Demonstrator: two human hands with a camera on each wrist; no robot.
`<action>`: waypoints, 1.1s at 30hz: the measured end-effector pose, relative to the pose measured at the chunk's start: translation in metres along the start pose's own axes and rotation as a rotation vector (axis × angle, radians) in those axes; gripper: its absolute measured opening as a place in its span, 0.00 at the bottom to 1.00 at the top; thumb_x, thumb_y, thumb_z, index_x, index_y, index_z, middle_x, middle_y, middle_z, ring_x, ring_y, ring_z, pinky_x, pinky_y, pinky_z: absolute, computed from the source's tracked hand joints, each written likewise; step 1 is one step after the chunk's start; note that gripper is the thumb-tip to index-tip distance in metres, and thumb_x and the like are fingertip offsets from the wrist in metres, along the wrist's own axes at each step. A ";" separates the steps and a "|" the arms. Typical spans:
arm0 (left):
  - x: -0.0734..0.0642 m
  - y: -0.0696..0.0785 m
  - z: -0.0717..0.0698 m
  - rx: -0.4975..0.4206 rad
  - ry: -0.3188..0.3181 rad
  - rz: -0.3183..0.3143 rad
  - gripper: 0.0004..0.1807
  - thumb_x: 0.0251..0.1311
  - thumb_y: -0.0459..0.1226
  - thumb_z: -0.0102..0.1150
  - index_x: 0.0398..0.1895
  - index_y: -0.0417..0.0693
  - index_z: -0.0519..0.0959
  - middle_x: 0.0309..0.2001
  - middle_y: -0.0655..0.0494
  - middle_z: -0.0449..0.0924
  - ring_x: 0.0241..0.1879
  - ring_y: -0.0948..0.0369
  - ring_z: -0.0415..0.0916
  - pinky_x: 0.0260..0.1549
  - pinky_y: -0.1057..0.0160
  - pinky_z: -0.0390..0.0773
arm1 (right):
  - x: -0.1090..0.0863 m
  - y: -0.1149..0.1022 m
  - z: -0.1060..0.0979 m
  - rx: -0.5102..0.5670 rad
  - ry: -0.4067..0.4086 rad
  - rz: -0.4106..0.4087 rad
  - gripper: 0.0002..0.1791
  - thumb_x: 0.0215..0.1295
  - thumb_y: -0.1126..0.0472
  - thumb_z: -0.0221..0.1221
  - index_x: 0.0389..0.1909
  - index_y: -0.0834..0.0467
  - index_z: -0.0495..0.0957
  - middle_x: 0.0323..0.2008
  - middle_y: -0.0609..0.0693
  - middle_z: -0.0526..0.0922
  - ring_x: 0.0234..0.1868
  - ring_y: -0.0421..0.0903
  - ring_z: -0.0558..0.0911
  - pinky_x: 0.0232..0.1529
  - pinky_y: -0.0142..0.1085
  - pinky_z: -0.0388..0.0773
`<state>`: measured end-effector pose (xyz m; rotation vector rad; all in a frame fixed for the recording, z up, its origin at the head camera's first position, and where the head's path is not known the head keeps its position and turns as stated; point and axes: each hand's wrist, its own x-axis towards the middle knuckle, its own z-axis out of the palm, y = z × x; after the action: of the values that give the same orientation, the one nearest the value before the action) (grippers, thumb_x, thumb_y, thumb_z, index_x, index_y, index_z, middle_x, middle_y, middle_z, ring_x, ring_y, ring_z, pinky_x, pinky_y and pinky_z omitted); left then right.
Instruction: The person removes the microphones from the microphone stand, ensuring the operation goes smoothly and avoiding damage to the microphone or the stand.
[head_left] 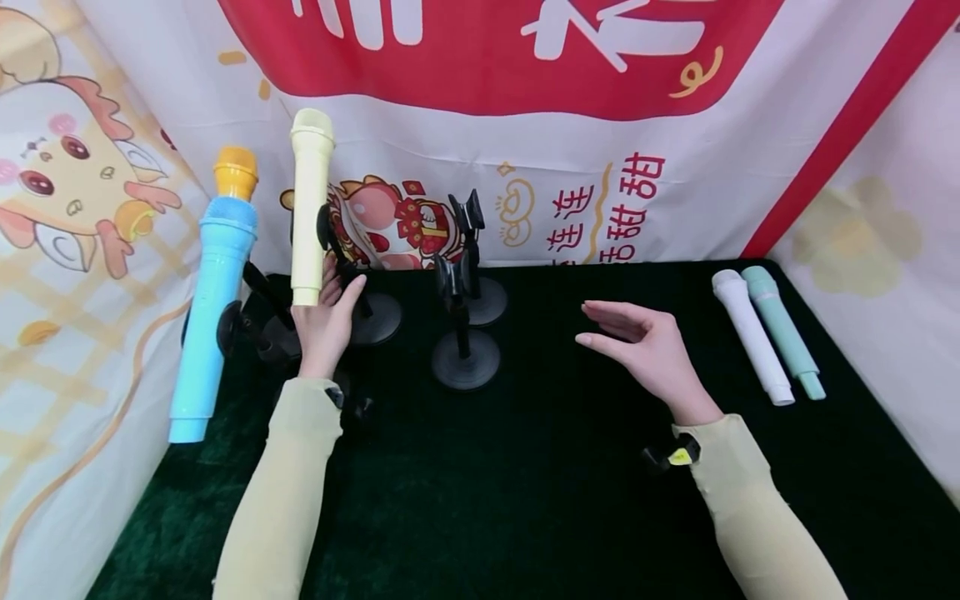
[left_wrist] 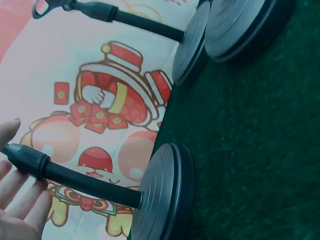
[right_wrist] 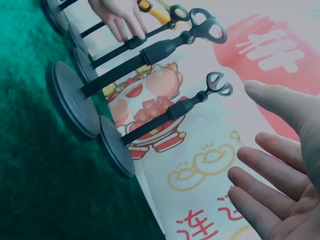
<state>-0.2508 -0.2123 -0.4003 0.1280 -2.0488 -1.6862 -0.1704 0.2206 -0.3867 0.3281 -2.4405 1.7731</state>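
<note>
A pale yellow microphone (head_left: 310, 208) sits tilted in the clip of a black desk stand (left_wrist: 90, 186) at the back left. My left hand (head_left: 322, 333) is at that stand, just under the microphone. In the left wrist view its fingers (left_wrist: 31, 200) lie fairly straight along the stand's collar, with the thumb apart on the other side. My right hand (head_left: 651, 348) hovers over the right half of the table, palm turned inward and fingers spread, holding nothing. Two black stands (head_left: 465, 364) with bare clips stand between the hands.
A blue microphone (head_left: 213, 308) leans in a stand at the far left, with an orange microphone (head_left: 236, 171) behind it. A white microphone (head_left: 752, 337) and a mint green one (head_left: 783, 331) lie side by side at the right. Printed cloth (head_left: 420, 133) hangs behind the dark green tabletop (head_left: 480, 492).
</note>
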 end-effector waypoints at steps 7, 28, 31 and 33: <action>0.002 0.023 0.005 -0.021 0.028 -0.004 0.26 0.65 0.37 0.68 0.65 0.39 0.77 0.62 0.43 0.78 0.56 0.56 0.80 0.59 0.63 0.76 | 0.003 -0.005 0.003 0.004 -0.002 -0.017 0.27 0.59 0.49 0.74 0.59 0.50 0.83 0.55 0.44 0.84 0.58 0.43 0.82 0.59 0.42 0.78; -0.003 0.006 0.002 0.131 0.056 0.259 0.24 0.63 0.48 0.71 0.55 0.43 0.83 0.51 0.54 0.86 0.45 0.62 0.83 0.47 0.68 0.81 | 0.000 -0.002 0.003 0.010 -0.023 -0.020 0.24 0.60 0.50 0.74 0.58 0.48 0.84 0.55 0.43 0.84 0.59 0.48 0.81 0.61 0.46 0.76; -0.019 0.017 0.000 0.129 0.031 0.264 0.23 0.63 0.47 0.71 0.56 0.43 0.83 0.53 0.55 0.85 0.47 0.61 0.83 0.47 0.68 0.81 | 0.000 -0.004 0.003 0.011 -0.030 -0.014 0.24 0.60 0.50 0.74 0.58 0.47 0.84 0.55 0.43 0.84 0.59 0.45 0.81 0.61 0.47 0.76; -0.030 0.023 -0.001 0.119 0.011 0.277 0.23 0.63 0.46 0.71 0.57 0.43 0.83 0.53 0.56 0.85 0.49 0.61 0.83 0.47 0.68 0.81 | -0.001 -0.006 0.004 0.010 -0.034 -0.010 0.25 0.60 0.49 0.74 0.58 0.47 0.83 0.55 0.42 0.84 0.58 0.42 0.81 0.61 0.44 0.77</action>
<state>-0.2185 -0.1968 -0.3871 -0.1038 -2.0512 -1.3941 -0.1680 0.2152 -0.3827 0.3740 -2.4485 1.7908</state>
